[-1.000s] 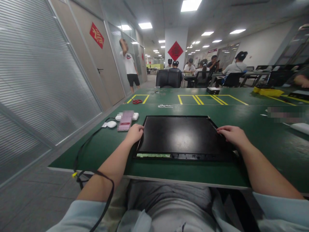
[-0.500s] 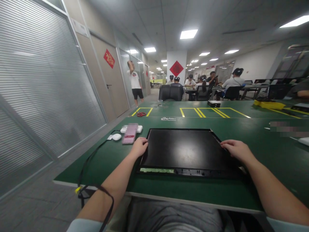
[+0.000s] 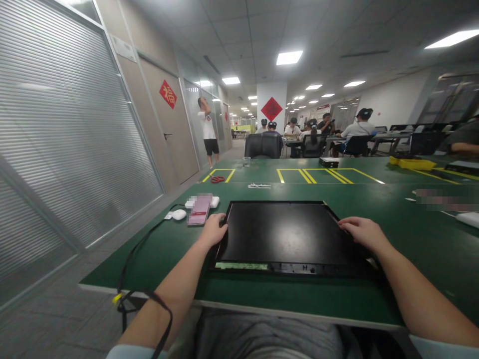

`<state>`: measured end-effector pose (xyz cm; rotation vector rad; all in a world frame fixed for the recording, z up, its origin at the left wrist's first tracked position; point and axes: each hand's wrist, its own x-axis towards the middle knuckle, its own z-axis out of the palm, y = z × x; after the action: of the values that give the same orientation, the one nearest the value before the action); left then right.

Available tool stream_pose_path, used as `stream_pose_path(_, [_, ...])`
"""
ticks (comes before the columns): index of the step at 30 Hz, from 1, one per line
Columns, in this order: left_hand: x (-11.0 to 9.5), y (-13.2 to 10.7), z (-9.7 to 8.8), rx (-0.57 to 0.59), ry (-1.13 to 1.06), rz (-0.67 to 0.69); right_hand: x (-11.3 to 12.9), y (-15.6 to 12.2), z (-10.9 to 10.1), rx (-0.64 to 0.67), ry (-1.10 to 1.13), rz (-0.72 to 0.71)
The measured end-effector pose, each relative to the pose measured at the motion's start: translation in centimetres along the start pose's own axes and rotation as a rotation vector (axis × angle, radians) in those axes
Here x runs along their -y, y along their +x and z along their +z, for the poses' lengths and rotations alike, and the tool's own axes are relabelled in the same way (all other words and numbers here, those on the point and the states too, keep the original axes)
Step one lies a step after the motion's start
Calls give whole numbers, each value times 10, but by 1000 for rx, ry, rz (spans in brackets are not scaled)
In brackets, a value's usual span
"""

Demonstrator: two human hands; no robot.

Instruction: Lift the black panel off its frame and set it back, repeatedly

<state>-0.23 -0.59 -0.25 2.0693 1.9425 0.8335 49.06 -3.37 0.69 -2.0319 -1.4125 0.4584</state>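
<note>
A black flat display panel (image 3: 280,232) lies on the green table in front of me, its near edge showing a strip of green circuit board (image 3: 241,266). My left hand (image 3: 214,229) grips the panel's left edge, thumb on top and fingers curled at the rim. On the opposite side, my right hand (image 3: 364,233) pinches the right edge between thumb and fingers. The undersides of both grips are hidden. A pink phone (image 3: 200,209) rests just beyond my left hand, beside a white rounded device (image 3: 178,215) with a black cord.
The green table (image 3: 149,259) carries red scissors (image 3: 217,179), a caliper-like white tool (image 3: 259,186), a clear cup (image 3: 246,161), a black box (image 3: 329,162) and a yellow tray (image 3: 411,163). A black strap (image 3: 140,239) hangs over the left table edge. People sit at tables behind; one stands by the wall.
The view has shifted slightly, so the whole scene sits a little lower and left. Both hands stay on the panel's side edges, and the panel keeps its place on the table.
</note>
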Motion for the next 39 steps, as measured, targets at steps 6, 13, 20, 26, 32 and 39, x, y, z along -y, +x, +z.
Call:
stream_pose_path(6, [12, 7, 3, 56, 115, 33, 3, -2, -5, -45, 33, 37])
stream_pose_path(13, [10, 9, 0, 48, -23, 17, -10, 12, 0, -37, -158, 50])
stream_pose_path(20, [-10, 2, -14, -20, -426, -140, -8, 11, 5, -1, -215, 55])
stream_pose_path(26, [-33, -8, -20, 1, -893, -545, -10, 10, 5, -1, -226, 34])
stream_pose_path(32, [-42, -8, -21, 41, -1014, -620, -11, 12, 5, 11, -237, 32])
stream_pose_path(39, [-30, 0, -14, 83, -1227, -592, -8, 11, 2, 46, -243, 38])
